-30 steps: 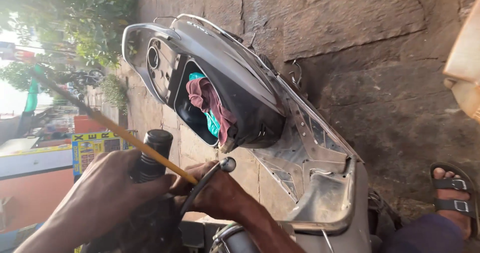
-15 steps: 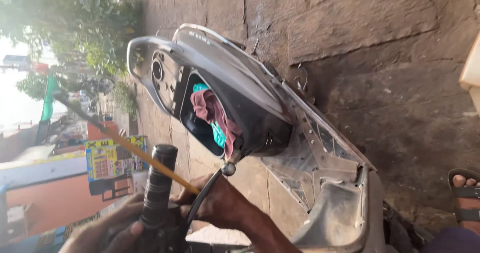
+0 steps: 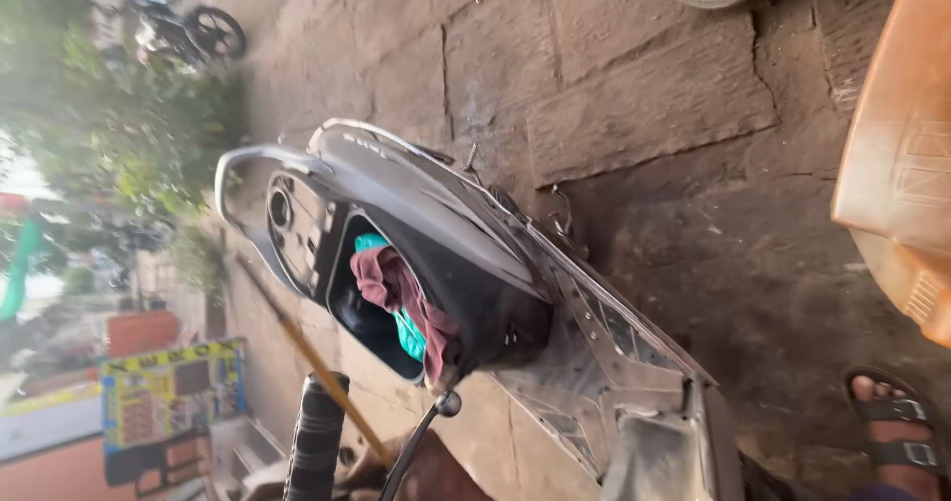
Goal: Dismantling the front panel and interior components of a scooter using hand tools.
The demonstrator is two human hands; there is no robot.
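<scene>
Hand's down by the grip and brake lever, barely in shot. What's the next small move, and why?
Probably tilt the head down a little. Only a sliver of the right hand shows at the bottom edge, behind the brake lever and beside the black grip, where the thin rod ends. Its fingers are cut off, so what it holds cannot be checked.

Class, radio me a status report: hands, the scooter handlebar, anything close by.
Hands mostly out of frame at bottom edge, one hand just visible, hold unclear. Handlebar grip and brake lever beside it. Wooden stick crosses behind; cloths stuffed in open seat compartment.
</scene>
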